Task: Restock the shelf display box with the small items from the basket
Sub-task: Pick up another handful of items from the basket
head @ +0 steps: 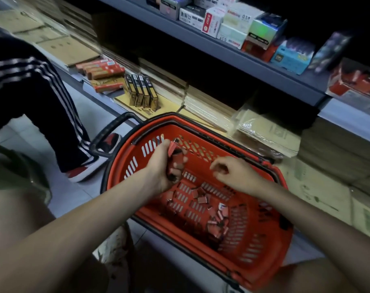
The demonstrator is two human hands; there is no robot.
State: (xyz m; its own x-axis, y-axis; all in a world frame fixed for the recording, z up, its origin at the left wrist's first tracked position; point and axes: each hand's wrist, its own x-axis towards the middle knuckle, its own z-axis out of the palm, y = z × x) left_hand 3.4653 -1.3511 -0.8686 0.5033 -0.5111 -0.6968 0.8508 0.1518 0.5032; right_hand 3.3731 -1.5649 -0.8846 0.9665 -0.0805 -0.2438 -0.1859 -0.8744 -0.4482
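Note:
An orange shopping basket (262, 259) with black handles stands on the floor between my knees. Several small red boxes (216, 220) lie loose on its bottom. My left hand (160, 168) hovers over the basket's far left part and grips a stack of the small red boxes (176, 159). My right hand (236, 173) hangs over the basket's middle with fingers loosely curled and nothing visible in them. A red display box (357, 83) sits on the shelf at the far right, blurred.
A grey shelf (264, 66) carries assorted product boxes (232, 24). On the lowest level lie flat cardboard packs (268, 132), red boxes (103, 69) and black-gold boxes (140, 93). A second person's leg in striped trousers (42, 96) and a red shoe stand at left.

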